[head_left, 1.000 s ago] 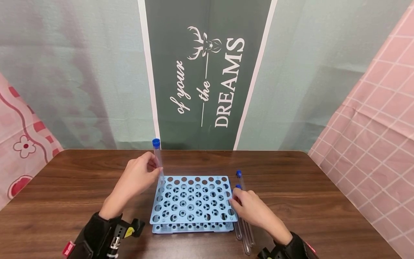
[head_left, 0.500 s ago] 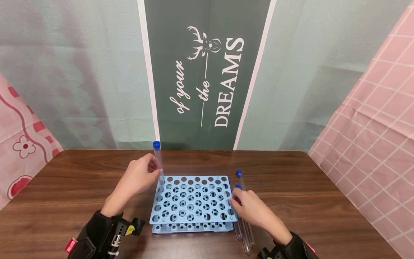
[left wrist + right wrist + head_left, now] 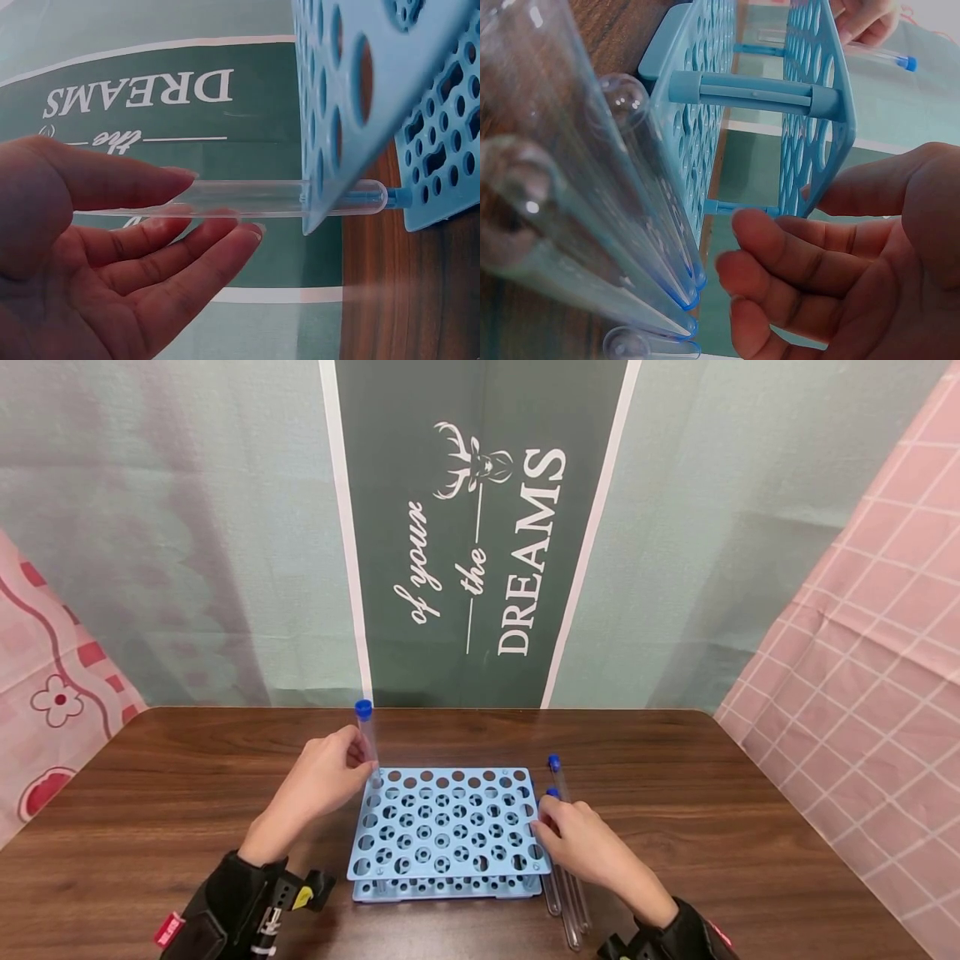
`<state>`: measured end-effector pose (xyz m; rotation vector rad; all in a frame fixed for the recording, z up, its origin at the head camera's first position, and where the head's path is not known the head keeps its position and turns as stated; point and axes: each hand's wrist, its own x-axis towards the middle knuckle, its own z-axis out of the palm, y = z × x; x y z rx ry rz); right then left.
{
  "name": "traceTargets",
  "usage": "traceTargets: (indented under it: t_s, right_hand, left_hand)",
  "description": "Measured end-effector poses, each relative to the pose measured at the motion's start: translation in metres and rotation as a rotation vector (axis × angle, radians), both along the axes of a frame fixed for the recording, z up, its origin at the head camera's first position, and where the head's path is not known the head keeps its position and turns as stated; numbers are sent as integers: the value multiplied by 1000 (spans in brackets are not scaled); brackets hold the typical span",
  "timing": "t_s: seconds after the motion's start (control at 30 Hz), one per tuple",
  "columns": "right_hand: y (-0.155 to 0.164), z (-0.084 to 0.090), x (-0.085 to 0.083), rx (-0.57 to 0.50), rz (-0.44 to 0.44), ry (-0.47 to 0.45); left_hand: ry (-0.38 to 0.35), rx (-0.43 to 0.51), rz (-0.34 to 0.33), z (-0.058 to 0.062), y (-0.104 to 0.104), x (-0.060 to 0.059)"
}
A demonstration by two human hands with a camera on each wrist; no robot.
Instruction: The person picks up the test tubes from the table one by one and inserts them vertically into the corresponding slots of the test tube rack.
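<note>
My left hand pinches a clear test tube with a blue cap between thumb and fingers. In the head view the tube stands nearly upright, cap up, at the far left corner of a light blue test tube rack. The left wrist view shows its rounded end through a hole in the upper plate, just short of the lower plate. At the rack's right side, my right hand holds the edge of the upper plate, thumb on top and fingertips beneath. Its fingers partly hide that edge.
Several blue-capped test tubes lie on the brown wooden table along the rack's right side, partly under my right hand. A green and grey printed curtain hangs behind the table, with pink cloths at both sides.
The tube in my left hand has slid down further into the rack's corner hole, and the hand has lowered slightly with it. My right hand and the rack have stayed put.
</note>
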<state>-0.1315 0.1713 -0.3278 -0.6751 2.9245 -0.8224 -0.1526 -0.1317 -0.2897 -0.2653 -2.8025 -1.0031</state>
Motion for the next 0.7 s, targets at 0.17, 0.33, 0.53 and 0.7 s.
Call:
traceTargets:
  t_s: [0.17, 0.33, 0.53, 0.7]
  right_hand:
    - [0, 0, 0, 0, 2, -6]
    - [0, 0, -1, 1, -2, -2]
    - [0, -1, -1, -3, -1, -2]
    - [0, -1, -1, -1, -5, -2]
  left_hand:
    - [-11, -3, -3, -2, 1, 0]
    - [-11, -13, -8, -7, 1, 0]
    - [-1, -31, -14, -11, 2, -1]
    - [-13, -41, -13, -13, 2, -1]
